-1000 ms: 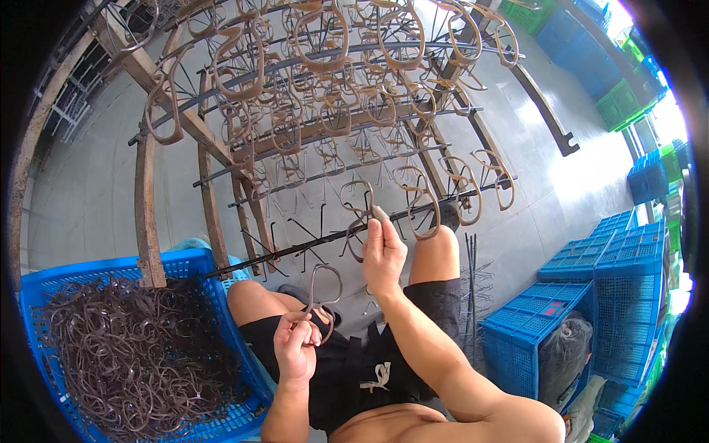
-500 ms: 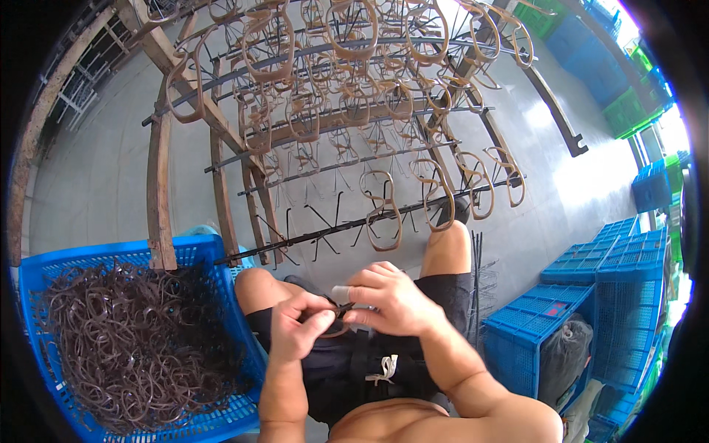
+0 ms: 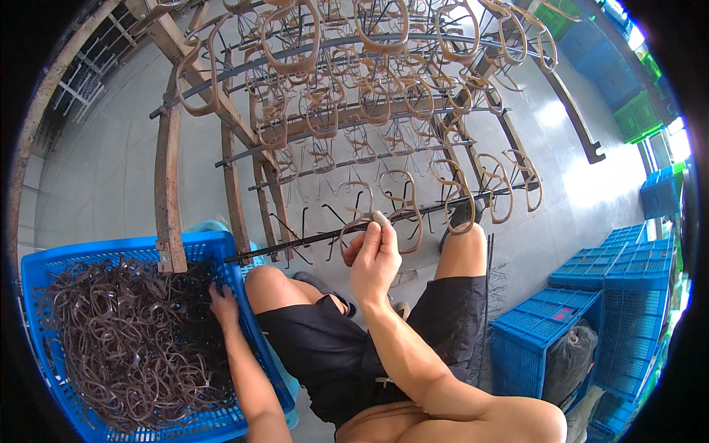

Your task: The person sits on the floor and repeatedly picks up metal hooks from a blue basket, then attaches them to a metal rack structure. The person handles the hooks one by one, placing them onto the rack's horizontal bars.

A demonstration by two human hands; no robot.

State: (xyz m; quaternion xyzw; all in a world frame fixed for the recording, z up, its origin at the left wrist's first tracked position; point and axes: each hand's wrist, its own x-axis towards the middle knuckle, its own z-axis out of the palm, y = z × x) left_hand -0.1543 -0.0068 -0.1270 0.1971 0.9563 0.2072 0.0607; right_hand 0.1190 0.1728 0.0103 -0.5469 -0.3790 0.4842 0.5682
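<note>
My right hand (image 3: 378, 258) is raised at the lowest bar (image 3: 295, 244) of the rack, its thumb and fingers pinching a brown eyeglass frame (image 3: 372, 197). A pale wrap covers one fingertip. The pinched frame is at the bar's bent wire hooks, just left of other hanging eyeglass frames (image 3: 420, 230). Down at the left, my left hand (image 3: 224, 303) reaches into the right side of a blue plastic basket (image 3: 33, 295), fingers spread against a heap of dark brown eyeglass frames (image 3: 125, 340). Some of its fingertips are hard to make out among the dark pieces.
A wooden rack (image 3: 168, 184) carries several rows of bars hung with brown eyeglass frames. Blue crates (image 3: 543, 317) stand stacked at the right, one holding a dark plastic bag (image 3: 570, 358). Thin dark rods (image 3: 487, 295) stand beside my right knee. Green crates (image 3: 636, 118) are farther back.
My hands were together over my lap, working on a small dark piece. The right has moved up to the bar with an eyeglass frame; the left has gone down into the basket.
</note>
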